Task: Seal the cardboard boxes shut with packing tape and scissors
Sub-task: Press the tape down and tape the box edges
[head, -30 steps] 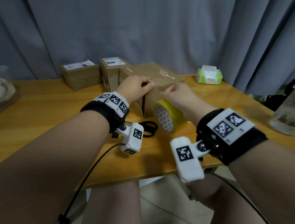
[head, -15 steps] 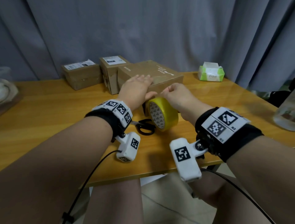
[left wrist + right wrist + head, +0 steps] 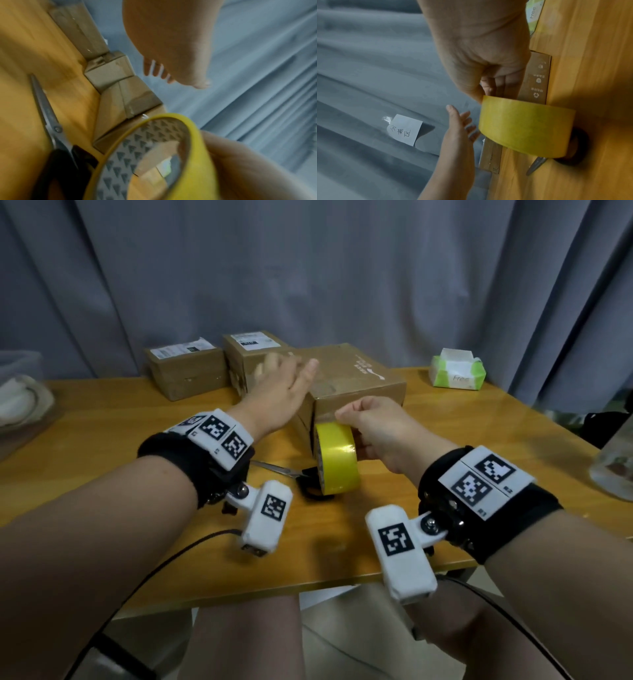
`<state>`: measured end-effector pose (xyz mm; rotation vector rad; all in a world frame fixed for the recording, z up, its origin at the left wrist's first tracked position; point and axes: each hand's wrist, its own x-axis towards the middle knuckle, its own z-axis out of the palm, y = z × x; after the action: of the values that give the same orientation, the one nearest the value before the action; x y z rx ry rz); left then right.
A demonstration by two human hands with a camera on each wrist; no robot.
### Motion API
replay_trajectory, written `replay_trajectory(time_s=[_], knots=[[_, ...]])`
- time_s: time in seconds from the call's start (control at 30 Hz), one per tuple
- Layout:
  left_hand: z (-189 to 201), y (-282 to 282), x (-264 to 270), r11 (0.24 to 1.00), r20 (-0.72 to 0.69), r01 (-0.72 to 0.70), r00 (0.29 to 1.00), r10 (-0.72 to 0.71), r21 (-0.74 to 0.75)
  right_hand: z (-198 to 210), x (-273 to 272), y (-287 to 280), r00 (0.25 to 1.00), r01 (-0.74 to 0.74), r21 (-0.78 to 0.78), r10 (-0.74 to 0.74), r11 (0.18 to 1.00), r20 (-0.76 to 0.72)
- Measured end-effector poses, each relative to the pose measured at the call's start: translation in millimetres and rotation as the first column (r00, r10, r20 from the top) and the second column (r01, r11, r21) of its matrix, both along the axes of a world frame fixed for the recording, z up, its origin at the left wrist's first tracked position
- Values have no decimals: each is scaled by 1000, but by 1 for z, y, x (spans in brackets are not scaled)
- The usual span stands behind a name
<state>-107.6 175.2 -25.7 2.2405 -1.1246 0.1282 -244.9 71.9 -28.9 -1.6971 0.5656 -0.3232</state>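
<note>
The right hand (image 3: 380, 429) grips the yellow tape roll (image 3: 337, 460) against the near end of the large box (image 3: 359, 385), unrolling a strip; the left hand (image 3: 277, 398) hovers spread above that box. The scissors (image 3: 291, 474) lie unused beside the roll, so cutting remains; whether the two smaller boxes (image 3: 186, 371) behind are sealed cannot be told.

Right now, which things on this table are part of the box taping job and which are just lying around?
For the job:
yellow tape roll, held by the right hand
big cardboard box, left hand open over it
scissors on the table
two smaller labelled boxes

Just lying about:
green-and-white tissue pack
clear container at the right edge
</note>
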Motion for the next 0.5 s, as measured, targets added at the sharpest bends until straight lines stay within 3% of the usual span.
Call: replay_trajectory(time_s=[0.07,0.13,0.2,0.23,0.27,0.3,0.33,0.37,0.43,0.5], knots=[[6,6,-19,996,-250,-76,966,64,-37,0,4,3,999,11,68,-14,998,47],[9,9,-36,999,-569,45,822,-19,31,3,7,9,996,4,148,-16,989,83],[9,9,-43,994,-673,106,736,-74,7,8,11,11,998,-18,172,7,985,67],[10,9,-44,995,-675,90,731,-97,-45,11,13,9,999,-12,113,8,994,39],[12,11,-43,995,-663,52,743,-97,-88,15,16,3,1000,12,-63,-12,998,-4],[17,13,-42,994,-638,10,766,-78,-109,19,20,-6,998,38,-331,-53,943,-35],[21,16,-40,994,-605,-20,795,-49,-107,24,25,-15,995,55,-596,-90,801,-29],[25,20,-38,995,-567,-32,824,-25,-91,30,30,-23,997,43,-764,-72,644,-4],[29,30,-32,997,-519,-30,854,-9,-68,35,44,-31,987,-156,-894,87,420,-131],[30,41,-24,997,-500,-32,866,-7,-70,32,57,-33,901,-431,-883,143,186,-410]])
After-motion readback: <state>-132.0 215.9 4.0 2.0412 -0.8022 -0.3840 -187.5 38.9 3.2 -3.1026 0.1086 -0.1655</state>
